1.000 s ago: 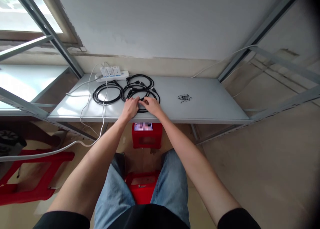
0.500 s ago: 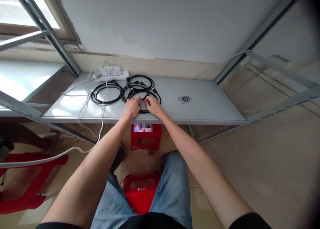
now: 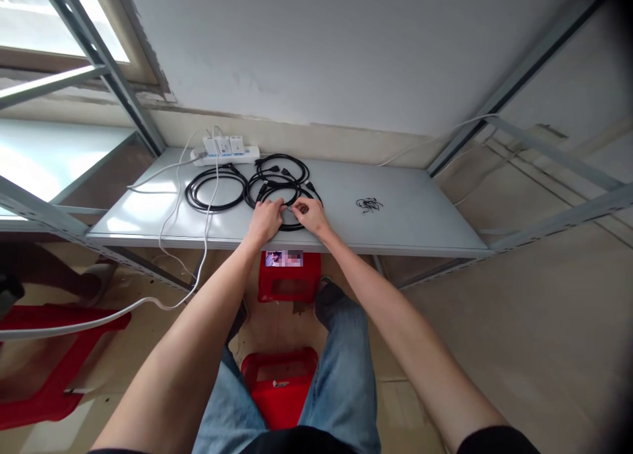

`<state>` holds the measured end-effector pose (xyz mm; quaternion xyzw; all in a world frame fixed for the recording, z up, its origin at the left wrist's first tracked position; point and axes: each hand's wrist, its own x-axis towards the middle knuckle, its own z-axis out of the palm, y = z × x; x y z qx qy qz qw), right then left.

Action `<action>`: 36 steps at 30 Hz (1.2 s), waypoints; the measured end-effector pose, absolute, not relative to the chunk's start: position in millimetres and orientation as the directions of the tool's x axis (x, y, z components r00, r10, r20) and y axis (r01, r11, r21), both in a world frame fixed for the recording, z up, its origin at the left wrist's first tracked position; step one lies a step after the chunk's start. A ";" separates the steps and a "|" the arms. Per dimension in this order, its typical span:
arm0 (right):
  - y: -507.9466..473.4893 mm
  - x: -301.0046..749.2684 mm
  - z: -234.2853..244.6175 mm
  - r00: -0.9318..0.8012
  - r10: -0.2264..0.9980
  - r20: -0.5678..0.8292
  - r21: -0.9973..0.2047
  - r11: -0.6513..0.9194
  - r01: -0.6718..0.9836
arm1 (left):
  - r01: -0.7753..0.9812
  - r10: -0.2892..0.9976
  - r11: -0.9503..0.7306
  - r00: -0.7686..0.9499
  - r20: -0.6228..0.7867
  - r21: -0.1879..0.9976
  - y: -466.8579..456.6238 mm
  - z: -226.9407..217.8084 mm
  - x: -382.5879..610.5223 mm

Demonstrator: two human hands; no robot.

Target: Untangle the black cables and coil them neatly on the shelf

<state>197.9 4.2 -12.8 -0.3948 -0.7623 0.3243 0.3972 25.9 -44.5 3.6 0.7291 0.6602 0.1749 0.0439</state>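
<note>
A coil of black cable lies near the shelf's front edge, partly covered by both hands. My left hand is closed over the coil's left side, gripping the cable. Just inside the right part of the coil, my right hand pinches with thumb and forefinger. Something thin seems to run between the two hands' fingertips, too small to name. Against this coil rest further black coils with dark plugs, one of them behind. Another black cable coil lies to the left.
A tangle of short black ties or wires lies right of the hands. A white power strip with adapters stands at the back left, its white cord hanging over the front edge. Below are red stools, one bearing a lit screen.
My fingertips have moved slightly apart, the right hand shifting a little to the right and turning. The whole view has shifted slightly. The coils stay in place.
</note>
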 end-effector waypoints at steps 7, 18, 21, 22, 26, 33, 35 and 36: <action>2.7 201.6 -8.0 -0.440 0.855 0.274 -0.872 0.414 0.261 | 0.960 0.976 -0.140 0.092 0.197 0.244 -44.0 2.4 25.8; -14.2 235.5 16.6 -0.232 0.820 0.523 -0.719 0.571 0.397 | 0.963 0.977 -0.135 0.090 0.194 0.232 -44.5 2.9 25.0; -11.0 288.9 24.5 -0.132 0.760 0.637 -0.565 0.576 0.591 | 0.964 0.979 -0.128 0.085 0.186 0.234 -45.0 3.9 25.1; -8.9 308.8 24.3 -0.105 0.751 0.652 -0.523 0.546 0.654 | 0.963 0.979 -0.129 0.085 0.187 0.238 -44.7 3.6 24.9; -2.3 371.6 10.9 -0.016 0.780 0.626 -0.438 0.369 0.819 | 0.960 0.977 -0.131 0.082 0.197 0.248 -42.2 -0.3 22.2; -1.3 386.7 -11.9 -0.038 0.838 0.544 -0.330 0.255 0.909 | 0.954 0.975 -0.141 0.088 0.203 0.266 -40.1 -4.9 19.4; -0.4 384.5 -13.1 -0.053 0.844 0.534 -0.306 0.251 0.918 | 0.957 0.973 -0.143 0.089 0.214 0.254 -40.6 -3.6 20.3; 0.1 384.1 -13.3 -0.053 0.845 0.533 -0.302 0.248 0.921 | 0.958 0.971 -0.146 0.090 0.223 0.249 -41.0 -2.8 20.9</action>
